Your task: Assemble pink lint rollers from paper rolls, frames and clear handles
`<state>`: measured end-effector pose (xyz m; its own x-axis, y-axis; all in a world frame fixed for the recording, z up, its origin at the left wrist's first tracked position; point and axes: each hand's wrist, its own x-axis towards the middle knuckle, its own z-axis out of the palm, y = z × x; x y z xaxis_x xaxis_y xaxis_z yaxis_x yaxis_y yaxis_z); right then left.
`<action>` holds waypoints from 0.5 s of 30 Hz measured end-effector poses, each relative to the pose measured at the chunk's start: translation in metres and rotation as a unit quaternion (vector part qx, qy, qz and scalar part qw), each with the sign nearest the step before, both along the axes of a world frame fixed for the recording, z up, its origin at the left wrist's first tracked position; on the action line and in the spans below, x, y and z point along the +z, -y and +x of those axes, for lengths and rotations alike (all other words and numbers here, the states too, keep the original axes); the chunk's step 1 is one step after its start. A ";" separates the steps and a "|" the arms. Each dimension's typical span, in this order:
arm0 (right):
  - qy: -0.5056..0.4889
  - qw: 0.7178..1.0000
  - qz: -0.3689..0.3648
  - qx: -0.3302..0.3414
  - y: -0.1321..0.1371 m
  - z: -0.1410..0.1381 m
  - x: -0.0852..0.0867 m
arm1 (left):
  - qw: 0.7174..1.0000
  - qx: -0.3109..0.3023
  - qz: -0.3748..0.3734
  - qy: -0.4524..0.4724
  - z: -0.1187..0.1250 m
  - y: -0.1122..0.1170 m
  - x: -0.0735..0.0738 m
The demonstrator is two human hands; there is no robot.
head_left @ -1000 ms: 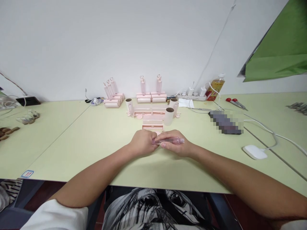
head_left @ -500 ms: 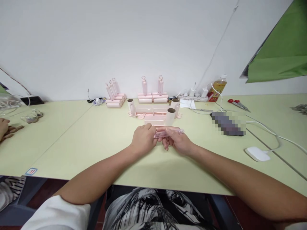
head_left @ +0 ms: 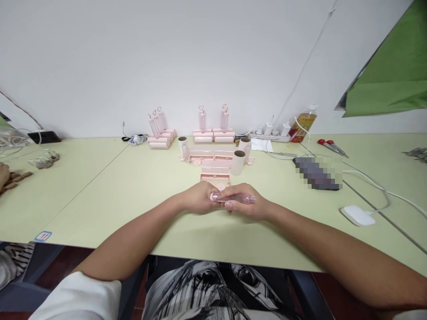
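My left hand (head_left: pixel 198 198) and my right hand (head_left: pixel 246 206) meet just above the pale green table (head_left: pixel 133 195), both closed on a clear pink tube-shaped handle (head_left: pixel 238 198) that lies sideways between them. My left fingers pinch its left end, where a small pink cap (head_left: pixel 212 196) shows. My right fingers wrap its middle, and its right end sticks out past them. Just beyond my hands lies a flat pink tray part (head_left: pixel 215 177).
Behind it are loose pink parts and cardboard cores (head_left: pixel 238 162), then finished pink lint rollers (head_left: pixel 213 130) by the wall. Right: a power strip (head_left: pixel 268 133), bottle (head_left: pixel 302 122), red scissors (head_left: pixel 330 146), white mouse (head_left: pixel 357 215) with cable. Another person's hand (head_left: pixel 4 171) at the far left.
My hands lifted the handle toward the pink parts half a second ago, then came back down and nearer to me. The pink cap now shows at the handle's left end.
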<state>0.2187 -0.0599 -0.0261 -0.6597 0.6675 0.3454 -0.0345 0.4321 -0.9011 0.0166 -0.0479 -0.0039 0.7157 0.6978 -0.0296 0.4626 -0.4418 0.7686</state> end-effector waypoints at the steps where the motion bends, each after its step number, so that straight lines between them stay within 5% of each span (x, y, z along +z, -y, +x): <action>1: 0.005 0.999 0.034 0.008 0.002 0.000 0.003 | 1.000 -0.014 -0.018 0.011 -0.002 -0.002 0.000; 6: 0.013 0.980 0.194 -0.047 0.008 0.003 0.017 | 0.996 -0.005 -0.041 0.079 -0.015 -0.016 -0.003; 12: 0.090 0.933 0.093 -0.336 -0.019 0.024 0.014 | 0.997 0.051 -0.029 0.056 -0.017 -0.019 -0.008; 15: 0.172 0.901 0.067 -0.393 -0.038 0.034 0.007 | 0.997 0.065 0.001 0.045 -0.015 -0.015 -0.007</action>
<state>0.2525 -0.0217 -0.0193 -0.0846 0.9428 0.3226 0.6005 0.3066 -0.7385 0.0014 -0.0332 -0.0106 0.6186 0.7851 0.0324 0.4450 -0.3840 0.8090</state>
